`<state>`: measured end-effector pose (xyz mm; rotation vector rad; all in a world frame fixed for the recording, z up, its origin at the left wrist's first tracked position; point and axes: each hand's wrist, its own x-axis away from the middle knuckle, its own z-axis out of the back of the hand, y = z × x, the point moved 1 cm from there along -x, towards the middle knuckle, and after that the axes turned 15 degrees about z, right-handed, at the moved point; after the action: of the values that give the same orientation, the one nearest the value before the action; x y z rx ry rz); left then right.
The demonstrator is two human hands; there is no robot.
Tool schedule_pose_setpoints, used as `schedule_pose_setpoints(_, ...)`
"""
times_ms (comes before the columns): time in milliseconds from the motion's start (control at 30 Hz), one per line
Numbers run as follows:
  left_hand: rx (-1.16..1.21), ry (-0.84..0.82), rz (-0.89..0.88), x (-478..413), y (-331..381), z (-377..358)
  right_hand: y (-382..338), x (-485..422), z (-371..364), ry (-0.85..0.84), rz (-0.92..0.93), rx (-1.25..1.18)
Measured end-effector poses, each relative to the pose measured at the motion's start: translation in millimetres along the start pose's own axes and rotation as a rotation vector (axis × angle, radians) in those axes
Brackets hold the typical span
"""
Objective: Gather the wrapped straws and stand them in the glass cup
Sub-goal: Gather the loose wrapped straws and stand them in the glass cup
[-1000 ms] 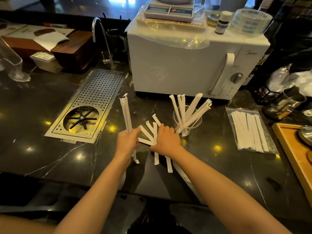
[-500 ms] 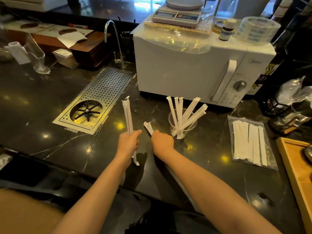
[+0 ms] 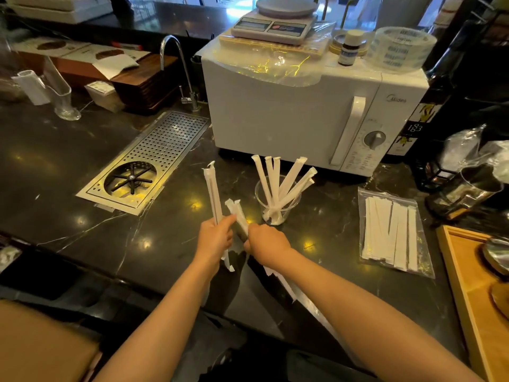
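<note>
A clear glass cup (image 3: 292, 209) stands on the dark counter in front of the microwave, with several white wrapped straws (image 3: 278, 183) fanned out inside it. My left hand (image 3: 214, 238) grips a bunch of wrapped straws (image 3: 213, 190) held nearly upright, their lower ends poking out below the fist. My right hand (image 3: 265, 242) is closed on another bunch of wrapped straws (image 3: 239, 212), whose tops lean toward the left hand. The two hands almost touch, just left of and nearer than the cup. The lower ends of the right bunch show below my right wrist.
A white microwave (image 3: 303, 114) carrying a scale stands right behind the cup. A metal drip tray (image 3: 148, 164) and a tap lie to the left. A plastic bag of straws (image 3: 394, 232) lies right of the cup, beside a wooden tray (image 3: 468, 285).
The straws that lay fanned on the counter have been swept together into my right hand and lifted. Both hands have drawn closer, and the view has shifted nearer to the counter.
</note>
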<state>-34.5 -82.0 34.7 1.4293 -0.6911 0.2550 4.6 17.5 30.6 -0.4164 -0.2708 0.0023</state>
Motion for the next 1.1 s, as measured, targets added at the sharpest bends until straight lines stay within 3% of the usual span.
schedule_pose_setpoints(167, 0.009, -0.025, -0.044, 5.9, -3.3, -12.0, 13.0, 18.2, 19.6, 0.182, 0.094, -0.22)
schedule_pose_setpoints(367, -0.046, -0.218, -0.162, 11.6, 2.5, -33.7, 23.2, 36.9, 49.3, 0.394, 0.203, -0.346)
schedule_pose_setpoints(600, -0.172, -0.486, -0.193, 14.4, 10.1, -46.9, 30.7, 46.3, 67.4, 0.435, 0.26, -0.517)
schedule_pose_setpoints(1100, -0.328, -0.488, -0.233, 13.6, 18.2, -72.6, 32.6, 54.9, 61.0, 0.55, 0.302, -0.552)
